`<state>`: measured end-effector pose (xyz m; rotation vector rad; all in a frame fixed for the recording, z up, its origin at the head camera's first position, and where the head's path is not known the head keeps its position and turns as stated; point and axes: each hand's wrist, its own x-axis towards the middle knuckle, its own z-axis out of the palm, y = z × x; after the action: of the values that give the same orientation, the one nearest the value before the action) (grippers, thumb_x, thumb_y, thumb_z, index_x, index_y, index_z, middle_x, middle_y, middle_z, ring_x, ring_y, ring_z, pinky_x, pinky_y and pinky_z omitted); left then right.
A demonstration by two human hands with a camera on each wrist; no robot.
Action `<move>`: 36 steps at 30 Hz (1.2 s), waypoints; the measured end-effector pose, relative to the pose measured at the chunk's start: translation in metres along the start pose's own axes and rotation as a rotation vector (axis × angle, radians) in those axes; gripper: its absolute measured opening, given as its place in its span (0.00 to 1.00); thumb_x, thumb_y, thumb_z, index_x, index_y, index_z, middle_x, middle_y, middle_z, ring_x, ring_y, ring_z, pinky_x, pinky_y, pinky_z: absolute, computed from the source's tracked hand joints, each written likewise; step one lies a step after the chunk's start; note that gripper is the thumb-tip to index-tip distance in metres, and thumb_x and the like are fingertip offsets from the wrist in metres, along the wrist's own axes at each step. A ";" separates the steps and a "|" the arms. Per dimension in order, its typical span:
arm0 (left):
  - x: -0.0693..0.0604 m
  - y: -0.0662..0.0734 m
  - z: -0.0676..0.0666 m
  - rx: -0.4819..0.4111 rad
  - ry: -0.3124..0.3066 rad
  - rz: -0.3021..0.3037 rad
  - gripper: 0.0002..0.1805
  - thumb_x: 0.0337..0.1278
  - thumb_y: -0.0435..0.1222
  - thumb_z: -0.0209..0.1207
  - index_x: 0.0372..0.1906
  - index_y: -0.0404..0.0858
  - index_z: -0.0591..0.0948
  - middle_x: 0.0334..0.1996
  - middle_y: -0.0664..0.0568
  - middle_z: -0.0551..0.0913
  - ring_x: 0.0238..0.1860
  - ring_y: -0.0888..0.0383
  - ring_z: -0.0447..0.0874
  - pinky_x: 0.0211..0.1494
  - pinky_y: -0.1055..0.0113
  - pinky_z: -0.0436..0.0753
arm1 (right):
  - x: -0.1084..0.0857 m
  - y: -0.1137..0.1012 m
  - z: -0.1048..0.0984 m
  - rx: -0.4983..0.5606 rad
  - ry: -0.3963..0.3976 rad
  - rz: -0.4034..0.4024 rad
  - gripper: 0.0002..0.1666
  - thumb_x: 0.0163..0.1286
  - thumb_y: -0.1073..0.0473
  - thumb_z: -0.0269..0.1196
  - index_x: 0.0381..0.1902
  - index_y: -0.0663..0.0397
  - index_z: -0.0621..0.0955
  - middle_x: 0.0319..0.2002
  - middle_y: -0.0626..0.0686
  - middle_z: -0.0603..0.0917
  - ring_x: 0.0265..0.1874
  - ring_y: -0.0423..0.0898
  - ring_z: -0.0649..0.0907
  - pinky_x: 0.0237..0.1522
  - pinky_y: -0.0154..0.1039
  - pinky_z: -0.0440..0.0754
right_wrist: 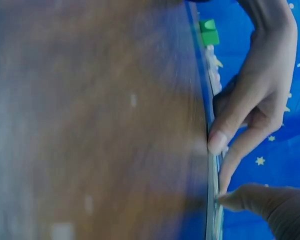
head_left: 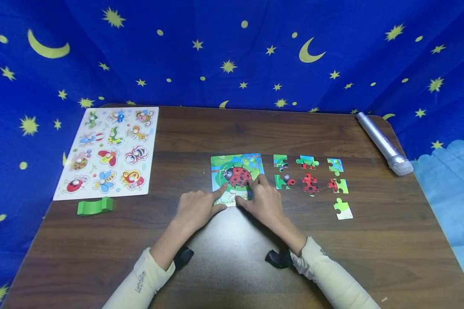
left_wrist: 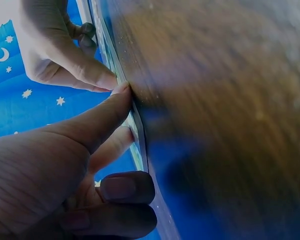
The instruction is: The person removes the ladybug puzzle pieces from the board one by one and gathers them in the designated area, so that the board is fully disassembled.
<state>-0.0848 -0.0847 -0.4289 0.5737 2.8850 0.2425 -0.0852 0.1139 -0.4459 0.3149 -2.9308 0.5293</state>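
A square ladybug jigsaw board (head_left: 218, 165) lies flat on the table between both hands. My left hand (head_left: 195, 208) touches its lower left corner, index finger on the picture and thumb at the near edge. In the left wrist view, the other fingers of my left hand (left_wrist: 45, 155) are bent beside the board's edge. My right hand (head_left: 266, 204) presses the lower right part of the board with thumb and index finger. Beneath the hands, part of the picture is hidden. To the right lie several loose jigsaw pieces (head_left: 310, 183), set out in rows.
At the left is a white insect peg board (head_left: 120, 111), with a green block (head_left: 95, 207) just below it. A silver microphone (head_left: 383, 143) lies at the far right. Behind the wooden table (head_left: 201, 133) hangs a blue curtain (head_left: 201, 47) with moons and stars.
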 end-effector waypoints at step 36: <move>0.000 0.000 -0.002 -0.029 -0.002 0.019 0.33 0.61 0.58 0.61 0.71 0.56 0.71 0.08 0.56 0.56 0.17 0.60 0.50 0.17 0.65 0.56 | -0.076 0.119 -0.076 -0.020 -0.013 0.268 0.32 0.51 0.53 0.75 0.51 0.66 0.84 0.39 0.60 0.77 0.29 0.58 0.80 0.29 0.56 0.75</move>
<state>-0.0859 -0.0851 -0.4269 0.5959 2.8702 0.2863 -0.0309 0.2641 -0.4288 -0.0803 -3.0064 0.5323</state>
